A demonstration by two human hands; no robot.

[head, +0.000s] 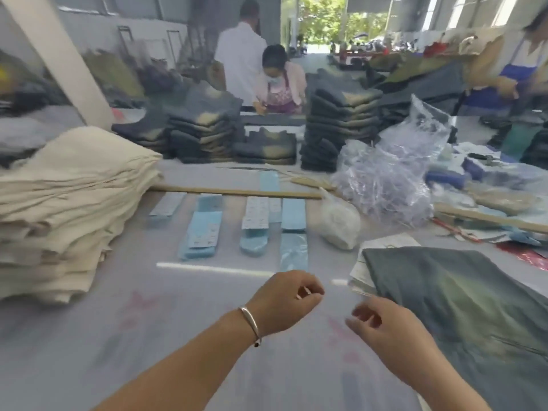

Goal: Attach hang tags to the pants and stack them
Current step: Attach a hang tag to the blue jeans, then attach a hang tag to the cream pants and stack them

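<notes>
Both my hands hover over the grey table (148, 336) near its front. My left hand (284, 298), with a silver bangle on the wrist, has its fingers curled and pinches a thin white piece (303, 292), too blurred to identify. My right hand (385, 324) hangs beside it with loosely curled fingers and holds nothing. Dark grey-green pants (462, 307) lie flat just right of my right hand. Rows of blue and white hang tags (201, 232) lie beyond my hands in the table's middle.
A tall stack of beige pants (68, 209) fills the left. Folded dark pants stacks (341, 123) stand at the back, with a heap of clear plastic bags (385, 179), a white bag (338, 223) and a wooden stick (237, 191). Other people work behind.
</notes>
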